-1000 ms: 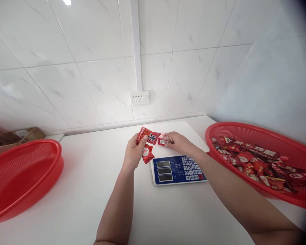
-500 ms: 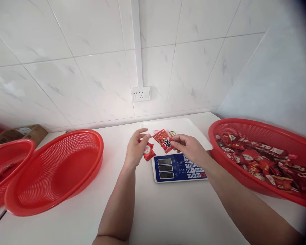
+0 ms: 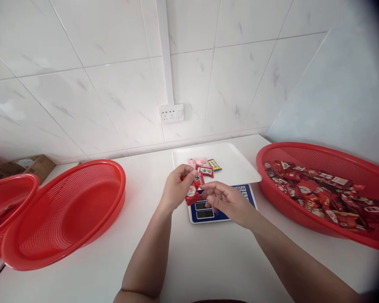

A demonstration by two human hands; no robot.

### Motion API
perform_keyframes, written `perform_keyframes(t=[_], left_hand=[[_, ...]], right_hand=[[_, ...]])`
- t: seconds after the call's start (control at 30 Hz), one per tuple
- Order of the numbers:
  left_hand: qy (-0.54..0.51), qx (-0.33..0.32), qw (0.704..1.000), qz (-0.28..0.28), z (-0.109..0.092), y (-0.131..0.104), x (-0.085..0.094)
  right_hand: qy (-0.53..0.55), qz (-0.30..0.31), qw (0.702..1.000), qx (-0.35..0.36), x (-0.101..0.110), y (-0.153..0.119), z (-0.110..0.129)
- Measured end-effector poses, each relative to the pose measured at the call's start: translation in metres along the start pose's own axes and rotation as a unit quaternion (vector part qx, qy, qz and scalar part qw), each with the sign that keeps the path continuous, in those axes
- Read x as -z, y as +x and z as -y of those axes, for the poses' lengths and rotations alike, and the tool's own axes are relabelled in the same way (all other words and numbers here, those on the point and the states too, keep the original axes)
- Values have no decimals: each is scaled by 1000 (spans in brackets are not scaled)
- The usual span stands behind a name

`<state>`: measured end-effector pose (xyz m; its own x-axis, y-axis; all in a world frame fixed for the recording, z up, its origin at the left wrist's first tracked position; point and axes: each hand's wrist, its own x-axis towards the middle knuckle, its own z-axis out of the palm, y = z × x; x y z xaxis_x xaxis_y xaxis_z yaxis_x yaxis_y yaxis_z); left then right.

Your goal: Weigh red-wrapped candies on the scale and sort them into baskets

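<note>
My left hand (image 3: 177, 188) is closed on small red snack packets (image 3: 193, 192), pinched between thumb and fingers, and they partly overlap one another. My right hand (image 3: 229, 202) is just to the right, fingers apart and curved, with its index fingertip at the edge of the packets; nothing shows held in it. Beneath both hands is a digital scale (image 3: 251, 202) with a blue key panel, partly covered by them. On its white tray (image 3: 230, 158) lie a pink packet (image 3: 197, 162), a red packet with a white label (image 3: 205, 170) and a yellow-and-blue packet (image 3: 215, 164).
To the right stands a red basket (image 3: 282, 210) with many red snack packets (image 3: 312, 191). A red perforated basket (image 3: 78, 219) is at the left, beside another red basket (image 3: 19, 185) and a cardboard box (image 3: 44, 166). A socket (image 3: 172, 113) is on the tiled wall.
The larger red packet has passed from my right hand into my left hand, beside the other one. My right hand has moved slightly down and its fingers have parted. The view has shifted slightly.
</note>
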<state>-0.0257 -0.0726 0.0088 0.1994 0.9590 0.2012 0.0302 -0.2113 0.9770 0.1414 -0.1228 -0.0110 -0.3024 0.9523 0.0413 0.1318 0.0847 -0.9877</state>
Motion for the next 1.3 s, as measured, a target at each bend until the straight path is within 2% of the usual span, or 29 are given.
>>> perform_keyframes(t=[0.07, 0.13, 0.23, 0.3, 0.37, 0.47, 0.53, 0.6, 0.67, 0.83, 0.93, 1.03, 1.2, 1.27, 1.3], left_hand=[[26, -29, 999, -24, 0, -6, -16], [33, -40, 998, -42, 0, -12, -28], [32, -46, 998, -33, -1, -15, -34], [11, -40, 999, -22, 0, -12, -31], [-53, -18, 998, -31, 3, -6, -22], [-167, 13, 982, -88, 7, 5, -5], [-180, 13, 976, -124, 10, 11, 6], [-140, 10, 982, -128, 13, 14, 12], [-88, 8, 990, -108, 17, 15, 12], [44, -44, 994, -87, 37, 20, 1], [106, -63, 990, -75, 44, 21, -1], [107, -71, 987, -100, 39, 20, 7], [49, -69, 985, -151, 15, 13, 20], [33, -63, 989, -128, 7, 10, 20], [29, -57, 994, -92, 4, 7, 19]], right_hand=[[45, 0, 999, -12, -7, -5, -2], [73, -31, 997, -23, -14, -6, -3], [95, -79, 992, -28, -17, -5, -2], [96, -94, 991, -30, -15, -5, -1], [92, -115, 989, -32, -11, -7, -1], [92, -163, 982, -33, 0, -14, -7], [89, -189, 977, -39, 6, -20, -14], [80, -204, 974, -51, 12, -27, -21], [72, -210, 973, -63, 15, -32, -26], [57, -206, 975, -67, 15, -40, -29], [56, -200, 976, -64, 14, -42, -29], [63, -198, 976, -63, 14, -42, -30], [61, -205, 975, -61, 17, -41, -30], [59, -210, 974, -53, 17, -41, -28], [57, -209, 975, -47, 16, -41, -26]])
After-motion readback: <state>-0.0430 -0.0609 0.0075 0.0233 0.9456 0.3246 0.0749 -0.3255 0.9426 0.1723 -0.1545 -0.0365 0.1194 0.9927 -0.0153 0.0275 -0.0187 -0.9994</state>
